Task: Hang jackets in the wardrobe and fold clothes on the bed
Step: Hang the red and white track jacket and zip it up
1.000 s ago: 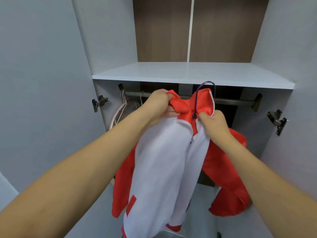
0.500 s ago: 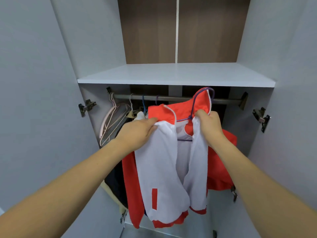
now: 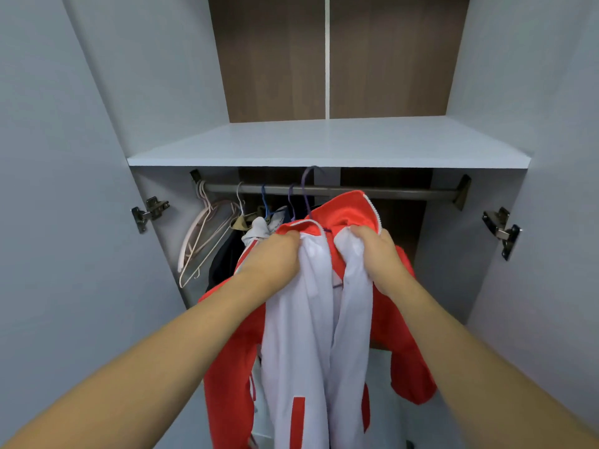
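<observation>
My left hand (image 3: 275, 257) and right hand (image 3: 376, 251) each clamp curled fingers on a white front panel of the red-and-white jacket (image 3: 321, 335); its purple hanger hook (image 3: 306, 186) reaches the rail (image 3: 389, 191) above my fingertips, so I tug both sides evenly

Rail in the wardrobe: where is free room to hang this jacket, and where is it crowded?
The rail is bare from the red collar to its right bracket. The left end is crowded with empty hangers and hung clothes.
</observation>
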